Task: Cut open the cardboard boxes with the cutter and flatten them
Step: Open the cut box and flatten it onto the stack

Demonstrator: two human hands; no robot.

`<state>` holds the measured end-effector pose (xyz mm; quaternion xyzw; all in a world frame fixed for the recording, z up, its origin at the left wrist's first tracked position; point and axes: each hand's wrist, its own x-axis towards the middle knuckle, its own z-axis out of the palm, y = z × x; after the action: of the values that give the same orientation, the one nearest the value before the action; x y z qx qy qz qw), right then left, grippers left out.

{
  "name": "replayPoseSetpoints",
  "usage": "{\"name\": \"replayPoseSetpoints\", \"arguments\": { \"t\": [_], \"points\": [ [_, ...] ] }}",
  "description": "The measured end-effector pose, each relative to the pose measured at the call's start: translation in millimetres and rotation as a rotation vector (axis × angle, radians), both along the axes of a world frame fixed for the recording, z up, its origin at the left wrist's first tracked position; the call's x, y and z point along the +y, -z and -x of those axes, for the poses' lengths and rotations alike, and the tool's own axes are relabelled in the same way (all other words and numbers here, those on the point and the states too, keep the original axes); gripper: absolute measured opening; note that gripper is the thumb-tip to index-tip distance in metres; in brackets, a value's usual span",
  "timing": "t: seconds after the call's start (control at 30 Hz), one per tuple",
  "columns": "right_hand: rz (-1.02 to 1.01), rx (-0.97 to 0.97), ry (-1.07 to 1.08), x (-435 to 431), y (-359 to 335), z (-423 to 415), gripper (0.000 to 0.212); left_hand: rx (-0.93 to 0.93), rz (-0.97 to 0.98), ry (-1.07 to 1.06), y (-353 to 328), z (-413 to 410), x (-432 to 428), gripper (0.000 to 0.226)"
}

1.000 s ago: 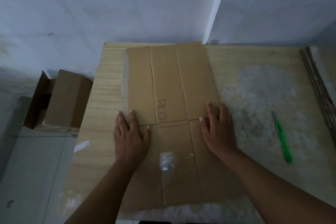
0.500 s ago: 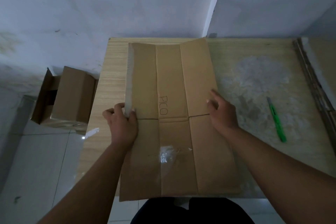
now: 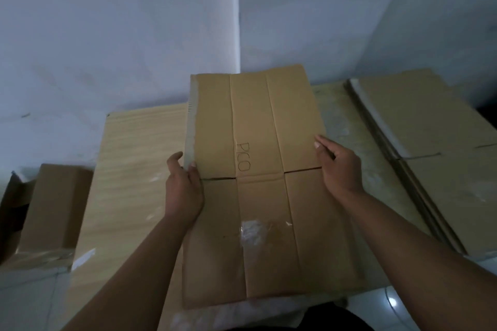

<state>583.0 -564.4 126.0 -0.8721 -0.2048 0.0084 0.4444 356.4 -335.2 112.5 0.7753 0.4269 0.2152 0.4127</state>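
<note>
Here, the left hand [image 3: 183,191] and right hand [image 3: 340,169] grip the flat cardboard box [image 3: 255,121] by its sides, fingers [image 3: 321,144] partly hidden underneath. Shiny tape [image 3: 252,231] marks its near half.

Both bare forearms reach forward from the near edge of the table [image 3: 129,156], angling slightly inward. The left hand [image 3: 184,191] pinches the flattened box [image 3: 255,121] at its left edge, thumb on top, fingers curled behind. The right hand [image 3: 340,166] holds the opposite edge, thumb laid along the top face, fingers tucked under and hidden.
</note>
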Motion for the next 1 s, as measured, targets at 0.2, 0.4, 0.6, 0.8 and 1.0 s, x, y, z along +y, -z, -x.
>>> {"name": "replayPoseSetpoints", "arguments": {
  "t": [0.2, 0.4, 0.6, 0.8, 1.0],
  "points": [
    [0.030, -0.027, 0.015, -100, -12, -109, 0.033, -0.037, -0.006, 0.051, -14, -116, -84, 0.036],
    [0.181, -0.056, 0.041, -214, -23, -243, 0.061, -0.087, 0.080, -0.035, -16, -237, -215, 0.032],
    [0.255, -0.058, -0.003, -287, -39, -354, 0.048, -0.110, 0.175, -0.107, -25, -328, -317, 0.040],
    [0.270, -0.095, -0.020, -322, -24, -418, 0.047, -0.030, 0.232, -0.154, -20, -384, -358, 0.039],
    [0.392, 0.054, 0.026, -360, 33, -425, 0.046, 0.479, 0.115, 0.011, 10, -394, -374, 0.037]
  ]
}}
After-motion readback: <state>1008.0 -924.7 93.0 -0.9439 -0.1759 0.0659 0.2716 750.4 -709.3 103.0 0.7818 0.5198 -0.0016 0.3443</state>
